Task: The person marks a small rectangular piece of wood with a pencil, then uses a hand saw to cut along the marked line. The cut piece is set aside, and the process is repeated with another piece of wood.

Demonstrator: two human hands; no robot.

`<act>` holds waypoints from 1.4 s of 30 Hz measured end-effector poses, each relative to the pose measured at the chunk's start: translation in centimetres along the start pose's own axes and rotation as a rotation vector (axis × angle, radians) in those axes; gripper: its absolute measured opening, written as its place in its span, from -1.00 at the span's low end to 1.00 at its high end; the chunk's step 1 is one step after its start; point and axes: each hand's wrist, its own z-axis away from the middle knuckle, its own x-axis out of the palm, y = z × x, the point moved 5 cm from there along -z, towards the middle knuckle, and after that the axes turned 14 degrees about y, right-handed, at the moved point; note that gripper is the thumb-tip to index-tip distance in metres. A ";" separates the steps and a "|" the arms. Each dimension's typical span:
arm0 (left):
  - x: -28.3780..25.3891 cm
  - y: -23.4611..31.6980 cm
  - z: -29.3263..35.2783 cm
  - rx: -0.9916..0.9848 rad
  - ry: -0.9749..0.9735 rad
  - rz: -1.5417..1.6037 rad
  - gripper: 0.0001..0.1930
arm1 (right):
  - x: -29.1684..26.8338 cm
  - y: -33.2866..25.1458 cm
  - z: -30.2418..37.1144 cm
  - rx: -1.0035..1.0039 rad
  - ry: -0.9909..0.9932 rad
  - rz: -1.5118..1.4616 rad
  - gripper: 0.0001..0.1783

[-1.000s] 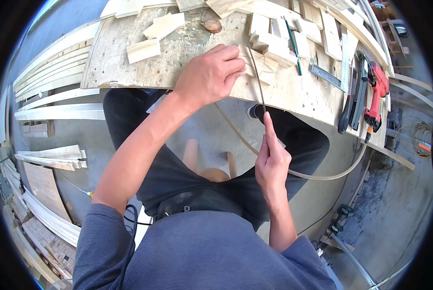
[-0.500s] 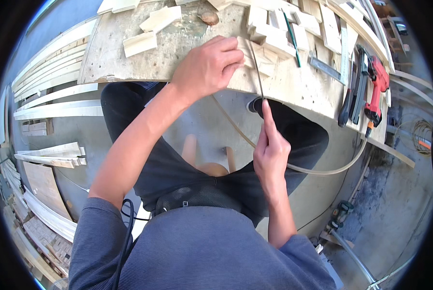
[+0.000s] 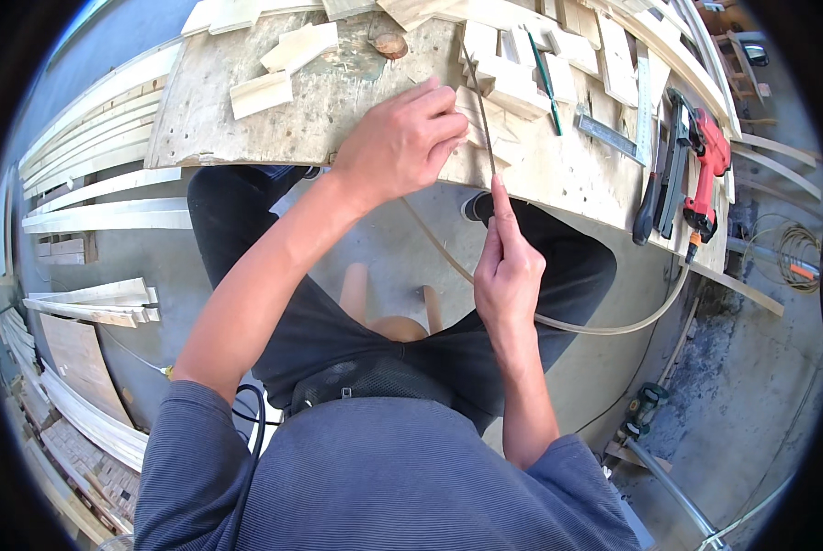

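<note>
My right hand [image 3: 511,266] is closed round the near end of a thin, dark file [image 3: 482,108], its forefinger stretched along it. The handle is hidden in my palm. The file slants up and away, lying against a small pale wood block [image 3: 499,133] at the workbench's front edge. My left hand [image 3: 407,138] pinches the left end of that block. The fingers cover part of it.
The wooden workbench [image 3: 246,133] carries several loose wood pieces [image 3: 522,92], a green pencil [image 3: 546,81], a metal square [image 3: 606,134] and a screwdriver [image 3: 648,207]. A red nail gun [image 3: 705,170] lies at the right, its air hose [image 3: 632,328] looping below. Wood strips [image 3: 108,216] are stacked at left.
The whole view has shifted slightly, with the bench sitting a little lower. The file's far end now reaches further across the block. Both hands keep their hold.
</note>
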 end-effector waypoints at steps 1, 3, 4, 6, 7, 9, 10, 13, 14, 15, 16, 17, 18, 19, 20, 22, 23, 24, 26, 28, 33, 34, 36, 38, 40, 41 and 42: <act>-0.1 0.1 -0.1 0.058 0.028 0.000 -0.87 | 0.0 0.0 -0.3 -0.003 -0.012 -0.004 -0.14; -0.4 0.4 -0.1 0.096 0.065 -0.075 -0.86 | 0.3 -0.2 -1.3 -0.003 -0.021 -0.024 -0.16; -0.5 0.5 -0.1 0.115 0.085 -0.112 -0.86 | 0.3 -0.2 -1.1 -0.007 -0.013 -0.026 -0.19; -0.2 0.1 -0.1 0.079 0.106 -0.092 -0.88 | 0.2 -0.2 -1.2 0.012 -0.032 0.000 -0.19; -0.1 -0.2 -0.1 0.060 0.116 -0.081 -0.89 | 0.2 -0.2 -1.3 0.021 -0.042 0.013 -0.20; 0.2 -0.4 0.1 -0.106 0.023 0.003 -0.90 | 0.3 0.1 -1.3 -0.008 -0.013 -0.001 -0.19; 0.4 -0.6 0.1 -0.189 -0.024 0.044 -0.91 | 0.3 0.1 -1.3 -0.023 0.001 -0.007 -0.19; 0.2 -0.3 0.1 -0.156 0.015 0.067 -0.90 | 0.4 0.2 -1.3 -0.031 0.004 -0.010 -0.17; 0.2 -0.2 0.1 -0.129 0.022 0.035 -0.90 | 0.3 0.1 -1.2 -0.031 -0.005 -0.012 -0.17; 0.3 -0.2 0.0 -0.102 0.030 0.003 -0.90 | 0.1 0.1 -1.2 -0.032 -0.014 -0.013 -0.16; 0.3 -0.1 0.2 -0.075 0.037 -0.028 -0.90 | 0.0 0.1 -1.1 -0.032 -0.023 -0.014 -0.16; 0.2 -0.1 0.3 -0.087 0.027 -0.031 -0.91 | -0.2 0.3 -0.8 -0.036 -0.030 -0.014 -0.19; 0.2 -0.2 0.3 -0.088 0.016 -0.035 -0.91 | -0.7 0.7 0.2 -0.041 -0.027 -0.018 -0.23; 0.2 -0.2 0.2 -0.090 0.005 -0.040 -0.91 | -1.2 1.2 1.2 -0.045 -0.023 -0.022 -0.26; 0.2 -0.1 0.0 -0.087 -0.006 -0.035 -0.91 | -2.1 1.5 2.5 -0.081 0.011 -0.042 -0.26; 0.4 -0.2 0.0 -0.102 -0.024 -0.018 -0.91 | -3.1 1.7 2.8 -0.055 -0.015 -0.027 -0.20; 0.4 0.1 0.1 -0.069 0.011 -0.014 -0.93 | -3.4 1.9 3.4 -0.032 -0.028 -0.018 -0.16; 0.3 0.1 0.0 -0.036 0.044 -0.009 -0.93 | -3.0 2.0 2.9 -0.063 -0.019 -0.014 -0.17; 0.1 0.2 -0.1 -0.011 0.095 0.000 -0.90 | -1.5 1.0 0.8 -0.044 -0.050 0.011 -0.17; 0.3 -0.1 0.0 -0.005 0.090 -0.014 -0.91 | 0.0 0.1 -1.1 -0.049 -0.042 0.011 -0.18; 0.3 -0.2 -0.1 -0.101 -0.018 -0.056 -0.91 | -1.4 1.1 1.3 -0.011 -0.052 0.006 -0.15; 0.3 0.0 -0.2 -0.098 -0.021 -0.065 -0.91 | -2.0 1.5 2.7 -0.025 -0.008 -0.024 -0.22; 0.4 -0.1 -0.2 -0.073 -0.016 -0.035 -0.91 | -2.8 1.5 3.8 -0.036 0.013 -0.041 -0.27; 0.4 -0.1 0.0 -0.047 0.017 -0.016 -0.92 | -2.5 0.8 2.1 -0.031 -0.034 -0.001 -0.21; 0.4 -0.1 0.0 -0.014 0.087 -0.003 -0.91 | -0.7 0.2 -0.7 -0.039 -0.069 0.049 -0.16; 0.4 -0.1 -0.1 -0.021 0.078 -0.005 -0.91 | 0.0 -0.1 -1.3 -0.052 -0.035 0.036 -0.17; 0.4 -0.1 -0.1 -0.027 0.070 -0.008 -0.91 | -0.1 0.0 -1.2 -0.052 -0.030 0.004 -0.18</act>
